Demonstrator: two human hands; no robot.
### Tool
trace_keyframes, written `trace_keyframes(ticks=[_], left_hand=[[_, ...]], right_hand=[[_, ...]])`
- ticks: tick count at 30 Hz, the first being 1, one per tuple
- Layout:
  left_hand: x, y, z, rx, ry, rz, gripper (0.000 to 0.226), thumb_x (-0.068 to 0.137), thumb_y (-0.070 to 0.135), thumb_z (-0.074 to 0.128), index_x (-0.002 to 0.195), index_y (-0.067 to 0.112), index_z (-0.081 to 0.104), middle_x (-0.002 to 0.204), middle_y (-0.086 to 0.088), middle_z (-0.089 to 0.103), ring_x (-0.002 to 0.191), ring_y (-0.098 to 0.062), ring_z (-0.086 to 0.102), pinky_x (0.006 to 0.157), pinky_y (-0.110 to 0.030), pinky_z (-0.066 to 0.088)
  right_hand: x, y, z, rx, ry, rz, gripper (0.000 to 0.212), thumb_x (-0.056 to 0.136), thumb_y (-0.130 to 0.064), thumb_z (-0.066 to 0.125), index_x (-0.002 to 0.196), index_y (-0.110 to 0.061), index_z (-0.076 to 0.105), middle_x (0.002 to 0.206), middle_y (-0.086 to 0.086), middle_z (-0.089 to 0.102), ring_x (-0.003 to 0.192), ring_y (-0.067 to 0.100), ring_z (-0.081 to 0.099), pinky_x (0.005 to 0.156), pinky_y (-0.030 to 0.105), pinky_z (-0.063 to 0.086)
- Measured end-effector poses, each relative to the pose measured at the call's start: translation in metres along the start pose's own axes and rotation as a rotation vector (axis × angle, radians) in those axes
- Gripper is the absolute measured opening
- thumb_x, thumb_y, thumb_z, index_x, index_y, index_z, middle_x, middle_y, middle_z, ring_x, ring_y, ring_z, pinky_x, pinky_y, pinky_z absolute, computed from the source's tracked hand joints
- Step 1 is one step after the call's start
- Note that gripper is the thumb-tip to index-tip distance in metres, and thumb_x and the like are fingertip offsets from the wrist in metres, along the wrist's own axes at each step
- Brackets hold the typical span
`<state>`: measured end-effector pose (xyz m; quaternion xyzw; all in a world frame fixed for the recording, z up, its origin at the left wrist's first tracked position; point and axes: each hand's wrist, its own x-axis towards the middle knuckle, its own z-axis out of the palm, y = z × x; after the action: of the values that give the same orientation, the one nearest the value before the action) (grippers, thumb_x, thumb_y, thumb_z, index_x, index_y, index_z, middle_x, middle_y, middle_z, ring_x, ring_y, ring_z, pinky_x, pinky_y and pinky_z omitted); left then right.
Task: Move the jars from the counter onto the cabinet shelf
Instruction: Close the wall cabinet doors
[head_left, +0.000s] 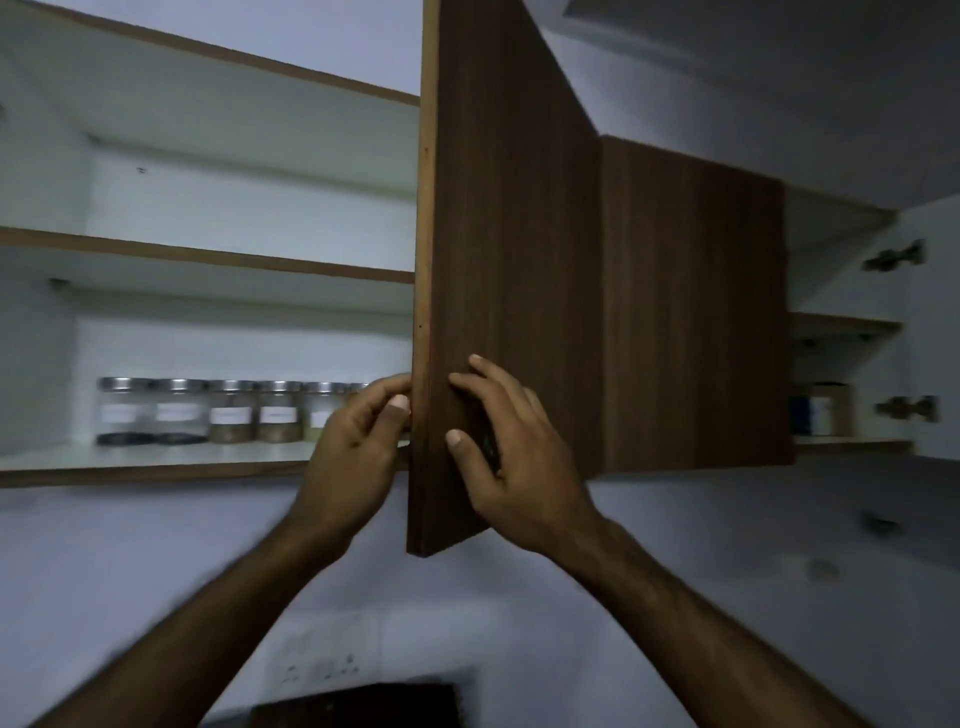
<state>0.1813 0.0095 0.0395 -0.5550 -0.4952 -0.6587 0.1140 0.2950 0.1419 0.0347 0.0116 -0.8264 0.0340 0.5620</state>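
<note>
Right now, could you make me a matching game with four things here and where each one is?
Things:
1 jars
2 left hand
3 right hand
4 hinges

Places:
A resting on the face of the door
B far right
C in a row on the lower shelf
D gripping the door at its edge

Pairs: 1-C, 2-D, 3-A, 4-B

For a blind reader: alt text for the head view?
Two hands hold an open brown cabinet door: the left hand grips its edge, the right hand presses its face. To its left, steel-lidded jars stand in a row on the lower shelf.
</note>
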Motion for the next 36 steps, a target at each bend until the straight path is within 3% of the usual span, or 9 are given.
trace_keyframes(ticks=[2,4,6,10,13,22,29,36], left_hand=[[-0.003,-0.02,-0.022,0.283,0.006,0.155,0.045,0.106,0.016,0.041,0.149,0.03,0.042,0.138,0.016,0.058,0.124,0.003,0.057,0.096,-0.019,0.053],[-0.004,-0.045,-0.036,0.664,-0.078,0.228,0.068,0.101,0.014,0.047,0.16,0.021,0.013,0.165,0.001,0.021,0.148,-0.011,0.031,0.113,-0.028,0.041],[-0.003,-0.073,-0.046,1.027,-0.166,0.256,0.085,0.095,0.018,0.057,0.16,0.014,0.001,0.167,-0.011,-0.013,0.155,-0.027,0.01,0.118,-0.037,0.035],[0.012,-0.118,-0.066,1.396,-0.222,0.112,0.087,0.097,0.031,0.053,0.16,0.013,-0.003,0.162,-0.016,-0.027,0.154,-0.033,-0.014,0.124,-0.049,0.015],[0.028,-0.144,-0.071,1.531,-0.291,0.052,0.082,0.1,0.032,0.045,0.158,0.011,-0.009,0.164,-0.016,-0.023,0.153,-0.032,-0.018,0.125,-0.05,0.005],[0.046,-0.184,-0.07,1.537,-0.285,0.008,0.098,0.092,0.02,0.057,0.155,0.007,-0.016,0.163,-0.014,-0.026,0.152,-0.03,-0.022,0.126,-0.045,-0.001],[0.047,-0.174,-0.077,1.499,-0.351,-0.023,0.109,0.086,0.024,0.065,0.156,0.01,-0.017,0.163,-0.01,-0.026,0.152,-0.027,-0.021,0.124,-0.042,-0.005],[0.022,-0.157,-0.093,1.522,-0.499,0.029,0.091,0.094,0.027,0.055,0.159,0.013,-0.007,0.165,-0.008,-0.02,0.154,-0.026,-0.015,0.125,-0.046,-0.004]], right_hand=[[0.004,0.012,0.034,-0.013,-0.031,-0.006,0.054,0.098,-0.043,0.051,0.149,-0.033,0.036,0.163,-0.012,0.022,0.147,0.012,0.026,0.109,0.036,0.038],[0.006,0.024,0.065,-0.038,-0.094,-0.01,0.062,0.096,-0.043,0.054,0.153,-0.033,0.03,0.167,-0.01,0.013,0.152,0.015,0.016,0.113,0.035,0.029],[0.008,0.038,0.091,-0.105,-0.168,-0.011,0.072,0.093,-0.041,0.059,0.156,-0.032,0.025,0.169,-0.007,0.003,0.155,0.018,0.006,0.115,0.037,0.025],[0.015,0.06,0.142,-0.209,-0.325,0.029,0.08,0.093,-0.034,0.06,0.16,-0.031,0.016,0.168,-0.004,-0.012,0.154,0.022,-0.011,0.12,0.046,0.028],[0.019,0.076,0.166,-0.26,-0.41,0.051,0.082,0.094,-0.026,0.058,0.161,-0.03,0.01,0.167,-0.002,-0.017,0.153,0.024,-0.018,0.121,0.05,0.026],[0.024,0.09,0.203,-0.308,-0.395,0.07,0.09,0.09,-0.017,0.059,0.161,-0.029,0.006,0.166,0.001,-0.021,0.151,0.028,-0.024,0.124,0.048,0.003],[0.021,0.078,0.199,-0.351,-0.464,0.139,0.092,0.091,-0.032,0.058,0.16,-0.03,-0.003,0.166,0.003,-0.024,0.151,0.031,-0.023,0.124,0.055,0.007],[0.001,0.04,0.203,-0.385,-0.525,0.213,0.09,0.094,-0.045,0.05,0.16,-0.031,-0.009,0.164,0.012,-0.025,0.151,0.039,-0.018,0.122,0.059,0.003]])
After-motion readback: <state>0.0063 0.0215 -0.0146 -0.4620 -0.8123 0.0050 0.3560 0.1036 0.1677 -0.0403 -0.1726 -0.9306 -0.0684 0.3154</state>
